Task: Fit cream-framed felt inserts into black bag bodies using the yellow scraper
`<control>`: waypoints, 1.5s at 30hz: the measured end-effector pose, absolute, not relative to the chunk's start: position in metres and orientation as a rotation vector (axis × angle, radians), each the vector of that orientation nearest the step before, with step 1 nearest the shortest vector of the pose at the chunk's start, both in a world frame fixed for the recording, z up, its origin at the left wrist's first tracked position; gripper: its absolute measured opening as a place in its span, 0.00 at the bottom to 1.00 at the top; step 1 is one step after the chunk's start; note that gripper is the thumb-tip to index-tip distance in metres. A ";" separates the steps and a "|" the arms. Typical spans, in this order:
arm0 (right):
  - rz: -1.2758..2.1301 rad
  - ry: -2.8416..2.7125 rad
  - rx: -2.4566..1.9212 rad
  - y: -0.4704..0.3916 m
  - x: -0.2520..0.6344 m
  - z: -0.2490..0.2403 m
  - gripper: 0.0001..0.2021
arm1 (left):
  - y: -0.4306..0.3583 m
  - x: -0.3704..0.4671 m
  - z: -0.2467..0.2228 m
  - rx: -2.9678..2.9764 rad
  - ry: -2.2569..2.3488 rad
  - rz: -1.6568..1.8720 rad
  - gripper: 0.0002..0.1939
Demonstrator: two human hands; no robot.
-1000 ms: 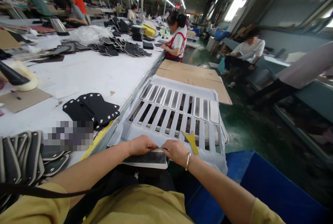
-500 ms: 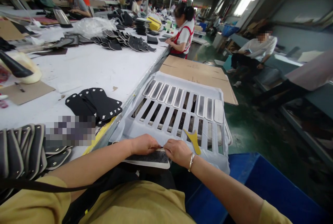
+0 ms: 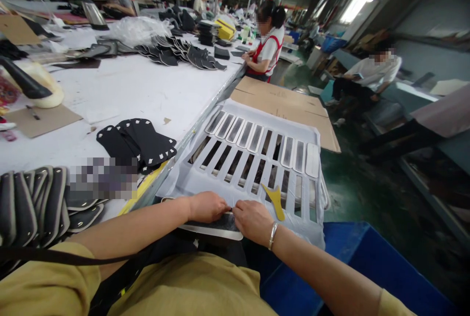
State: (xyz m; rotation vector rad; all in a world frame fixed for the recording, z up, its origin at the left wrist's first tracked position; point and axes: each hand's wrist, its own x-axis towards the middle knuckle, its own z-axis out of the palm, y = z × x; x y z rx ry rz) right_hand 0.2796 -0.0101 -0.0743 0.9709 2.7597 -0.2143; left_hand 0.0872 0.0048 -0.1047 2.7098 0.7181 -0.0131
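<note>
Just in front of my body lies a dark flat panel with a white edge (image 3: 213, 228), close to the near side of a slotted grey rack. My left hand (image 3: 208, 207) is closed in a pinch at the panel's far edge. Right beside it my right hand (image 3: 252, 220), with a bracelet at the wrist, pinches the same edge, fingertips almost meeting the left ones. Whatever small part lies between the fingertips is too hidden to make out. A yellow forked piece (image 3: 274, 202) rests on the grey rack (image 3: 223, 186) beyond my right hand.
Similar white-edged panels (image 3: 235, 130) lie in a row across the rack. Black perforated pieces (image 3: 137, 142) and stacked dark panels (image 3: 33, 203) are on the white table (image 3: 143, 91). A blue bin (image 3: 341, 257) stands at right, flat cardboard (image 3: 282, 101) behind the rack. A co-worker (image 3: 270, 44) stands beyond.
The view has shifted slightly, so the surroundings sit a little further right. Both hands keep their pinch at the panel's edge, with only small finger movement.
</note>
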 end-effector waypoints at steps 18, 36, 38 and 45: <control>-0.876 2.672 1.194 0.028 0.270 -0.079 0.14 | -0.002 0.015 -0.092 2.067 1.013 0.115 0.27; -0.870 2.978 1.150 0.004 0.290 -0.099 0.11 | 0.009 0.069 -0.106 2.512 0.818 0.130 0.14; -0.721 2.964 1.102 0.003 0.288 -0.098 0.12 | 0.009 0.072 -0.104 2.573 0.792 0.056 0.14; -0.193 2.817 0.767 -0.008 0.278 -0.086 0.10 | 0.001 0.085 -0.102 2.706 0.781 -0.091 0.11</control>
